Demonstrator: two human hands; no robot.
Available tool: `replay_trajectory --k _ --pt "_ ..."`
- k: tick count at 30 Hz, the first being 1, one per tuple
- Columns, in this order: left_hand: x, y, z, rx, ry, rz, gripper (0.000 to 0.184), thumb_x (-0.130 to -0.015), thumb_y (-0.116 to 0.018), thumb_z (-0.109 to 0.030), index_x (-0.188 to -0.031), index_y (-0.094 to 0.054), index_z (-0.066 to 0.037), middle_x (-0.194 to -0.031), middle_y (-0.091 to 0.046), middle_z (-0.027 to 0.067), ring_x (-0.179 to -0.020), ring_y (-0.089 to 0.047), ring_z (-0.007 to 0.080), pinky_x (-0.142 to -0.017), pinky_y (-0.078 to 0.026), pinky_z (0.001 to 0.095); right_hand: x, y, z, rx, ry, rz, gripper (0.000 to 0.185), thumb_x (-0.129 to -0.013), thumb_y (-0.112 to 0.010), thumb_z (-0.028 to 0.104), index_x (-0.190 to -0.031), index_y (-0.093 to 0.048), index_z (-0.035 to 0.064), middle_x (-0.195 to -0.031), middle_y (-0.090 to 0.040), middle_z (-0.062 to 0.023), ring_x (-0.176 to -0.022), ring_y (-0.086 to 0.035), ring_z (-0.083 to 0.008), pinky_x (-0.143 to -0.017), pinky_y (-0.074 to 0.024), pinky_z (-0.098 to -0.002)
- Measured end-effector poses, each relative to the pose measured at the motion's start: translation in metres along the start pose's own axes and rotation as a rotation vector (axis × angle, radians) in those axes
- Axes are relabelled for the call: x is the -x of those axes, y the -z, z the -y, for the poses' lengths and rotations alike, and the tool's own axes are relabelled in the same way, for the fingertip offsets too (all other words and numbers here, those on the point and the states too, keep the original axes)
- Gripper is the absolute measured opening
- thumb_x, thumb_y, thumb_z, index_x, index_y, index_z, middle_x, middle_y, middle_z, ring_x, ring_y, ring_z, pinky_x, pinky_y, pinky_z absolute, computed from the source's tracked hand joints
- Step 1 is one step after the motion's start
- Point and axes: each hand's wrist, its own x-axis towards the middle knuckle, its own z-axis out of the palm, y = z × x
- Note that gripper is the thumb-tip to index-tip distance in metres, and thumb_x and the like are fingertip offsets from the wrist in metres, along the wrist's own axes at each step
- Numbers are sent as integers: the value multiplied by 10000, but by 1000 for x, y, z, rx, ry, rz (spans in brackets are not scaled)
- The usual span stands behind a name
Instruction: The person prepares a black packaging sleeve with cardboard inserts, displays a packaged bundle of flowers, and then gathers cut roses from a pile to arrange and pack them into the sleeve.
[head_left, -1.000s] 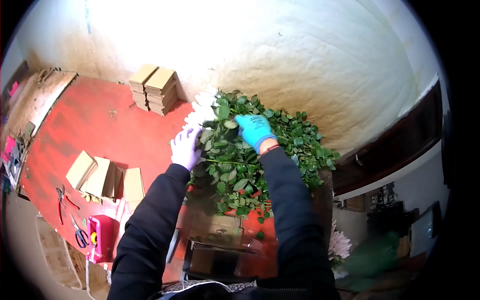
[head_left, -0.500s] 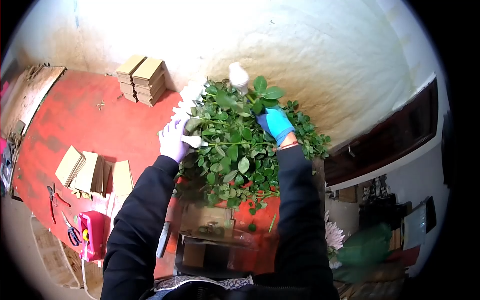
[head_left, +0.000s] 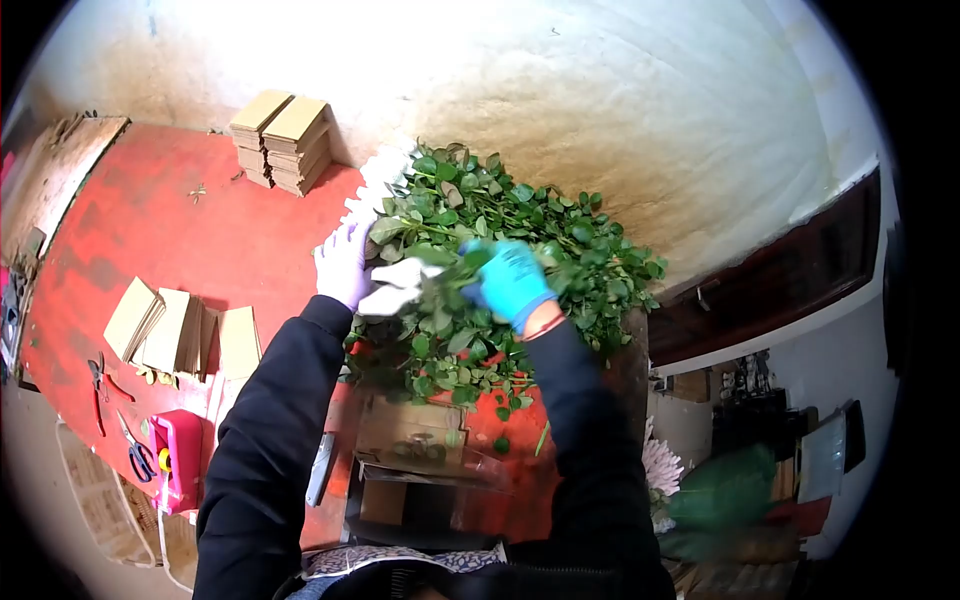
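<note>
A heap of green leafy stems [head_left: 500, 195] lies on the red table, with white-covered flower heads [head_left: 385, 170] lined up along its left side. My left hand [head_left: 342, 265], in a pale purple glove, rests against the lower end of that row with its fingers stretched out. My right hand [head_left: 512, 284], in a bright blue glove, is closed around a leafy stem [head_left: 455, 268], blurred by motion. Two white heads [head_left: 395, 285] lie close together at the left hand's thumb; which one belongs to the held stem is hard to make out.
Stacks of cardboard pieces [head_left: 290, 135] stand by the wall, and more cardboard [head_left: 170, 330] lies at the left. Red-handled pliers [head_left: 98, 395], scissors [head_left: 138, 450] and a pink tape dispenser [head_left: 175, 460] sit near the left edge. A cardboard box [head_left: 410, 430] is in front of me.
My right hand has come left and toward me, bringing the held stem and its white head down from the top of the heap to beside my left hand. The left hand has barely moved.
</note>
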Motion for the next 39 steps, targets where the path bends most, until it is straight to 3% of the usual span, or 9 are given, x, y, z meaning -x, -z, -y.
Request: replay_trajectory --k 5,9,15,19,21,23,29,31,39 --pt "0 13 -10 137 41 -3 761 -611 -707 -112 -1326 -445 -122 -1216 -526 133 -1127 -500 328 -928 -384 452 -44 1 -35 -873 -39 -502 286 -727 -658 100 -1010 -699 90 -923 -692 -129 -825 -661 -304 -747 -533 -376" --pt "-3 -3 2 95 80 75 729 -600 -718 -119 -1279 -451 -123 -1117 -564 127 -1086 -510 341 -889 -401 480 -93 -26 3 192 -135 219 339 -766 -602 94 -1101 -655 85 -1057 -674 -128 -929 -644 -337 -824 -505 -405" --pt "-7 2 6 295 84 20 722 -617 -681 -58 -1295 -434 -74 -1040 -602 171 -997 -561 371 -835 -462 463 -74 -33 -10 -170 -48 -197 459 -746 -670 109 -1201 -602 113 -1125 -626 -152 -1001 -609 -334 -859 -475 -421" --pt "-6 5 -1 351 99 -19 716 -629 -667 -54 -1313 -458 -92 -1140 -581 144 -1031 -555 355 -853 -455 466 -67 -33 -66 -1495 -98 -405 364 -731 -662 69 -1094 -643 70 -1109 -642 -139 -970 -615 -327 -836 -492 -376" --pt "-3 -1 4 116 -3 -20 672 -640 -656 -66 -1289 -494 -132 -1224 -532 123 -1072 -544 337 -858 -451 472 -21 23 -77 -36 -142 -493 272 -824 -629 109 -1087 -634 45 -1051 -656 -121 -935 -618 -289 -817 -492 -366" --pt "-4 -3 7 163 -7 -21 634 -644 -640 -77 -1259 -516 -170 -1233 -508 112 -1092 -537 325 -854 -451 474 -2 28 -130 -87 -131 -736 256 -905 -573 175 -1112 -603 27 -1007 -646 -93 -936 -603 -254 -817 -488 -358" --pt "-5 -3 2 255 6 -56 597 -644 -609 -64 -1224 -518 -176 -1122 -575 116 -1031 -577 315 -835 -461 442 86 89 -164 -1680 -205 -1304 288 -931 -559 117 -1201 -563 16 -1150 -589 -67 -966 -568 -148 -818 -494 -349" --pt "-4 -1 2 223 5 -25 583 -656 -647 -98 -1221 -515 -155 -1090 -597 125 -1011 -592 318 -840 -471 426 105 96 -169 -670 -326 -1256 293 -862 -629 -7 -1150 -596 -45 -1052 -636 -59 -897 -596 -136 -747 -498 -292" --pt "-7 4 3 271 -31 15 566 -713 -724 -215 -1227 -504 -128 -1072 -609 142 -961 -621 333 -826 -499 409 94 73 -160 -324 -233 -1099 276 -751 -706 48 -1017 -648 4 -932 -663 -131 -855 -616 -290 -765 -489 -392"
